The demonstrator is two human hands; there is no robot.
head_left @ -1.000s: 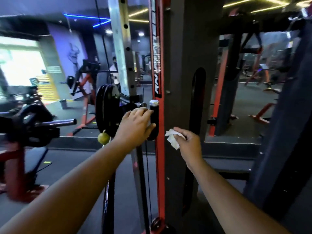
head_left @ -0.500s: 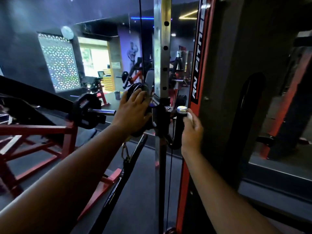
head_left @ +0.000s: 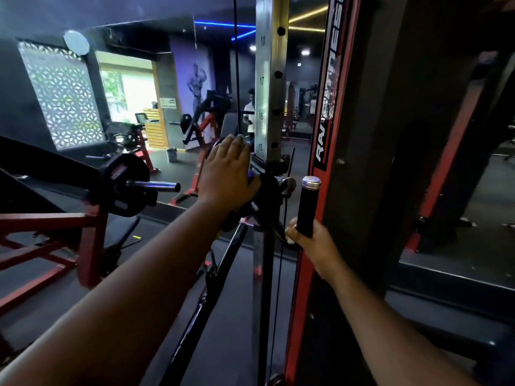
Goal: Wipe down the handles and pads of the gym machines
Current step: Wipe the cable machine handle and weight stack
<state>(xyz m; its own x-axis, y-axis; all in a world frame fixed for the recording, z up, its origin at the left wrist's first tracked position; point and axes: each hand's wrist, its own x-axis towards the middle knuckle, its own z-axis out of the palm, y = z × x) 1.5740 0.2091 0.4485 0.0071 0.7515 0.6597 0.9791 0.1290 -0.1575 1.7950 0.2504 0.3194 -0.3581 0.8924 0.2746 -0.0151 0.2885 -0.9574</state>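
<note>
Item: black handle (head_left: 308,207), upright, with a silver cap on top. It stands just right of the silver numbered post (head_left: 269,87) and just left of the red and black frame (head_left: 324,135) of the cable machine, right of centre in the scene.

Right hand (head_left: 313,242): wrapped around the bottom end of the handle, fingers curled about it. A small speck of white shows at the fingers; it may be a wiping cloth, but most of it is hidden and this cannot be told for certain.

Left hand (head_left: 227,174): fingers straight and together, laid flat on the dark sliding bracket (head_left: 269,196) on the post. It looks to be steadying the bracket, not gripping it.

Other items: weight plate (head_left: 125,178) on a chrome peg, on a red frame to the left; a slanted black bar (head_left: 206,291) running down below the bracket; a standing person (head_left: 250,112) far back in the room; a bright patterned window (head_left: 62,96) on the far left wall.

Step in hand, as judged: wiping this handle, with the stroke at its lower end.

Next move, as judged: the grip would need to travel up the black sleeve to the silver cap, turning around it so every side is covered, while the bracket is kept from swinging. After that, other handles and pads on the machines remain.
</note>
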